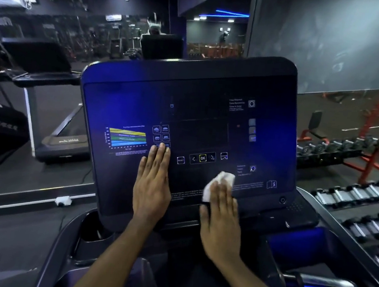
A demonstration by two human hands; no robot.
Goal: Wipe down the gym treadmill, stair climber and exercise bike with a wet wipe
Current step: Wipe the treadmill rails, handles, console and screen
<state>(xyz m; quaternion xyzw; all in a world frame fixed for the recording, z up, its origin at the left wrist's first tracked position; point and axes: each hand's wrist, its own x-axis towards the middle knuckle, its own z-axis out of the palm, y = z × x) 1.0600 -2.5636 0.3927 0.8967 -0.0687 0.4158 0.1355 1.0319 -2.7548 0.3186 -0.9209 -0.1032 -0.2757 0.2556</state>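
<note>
A large dark console panel (200,121) of a cardio machine fills the middle of the head view, with a coloured chart, small icons and an OK button printed on it. My left hand (152,184) lies flat on the panel's lower middle, fingers straight and together. My right hand (221,219) presses a crumpled white wet wipe (217,183) against the lower part of the panel, fingers straight over it; most of the wipe pokes out beyond the fingertips.
A cup holder (95,229) sits below the panel at the left and a handlebar (323,286) at the lower right. Racks of dumbbells (365,197) stand to the right. Another treadmill (48,95) and a wall mirror are on the left.
</note>
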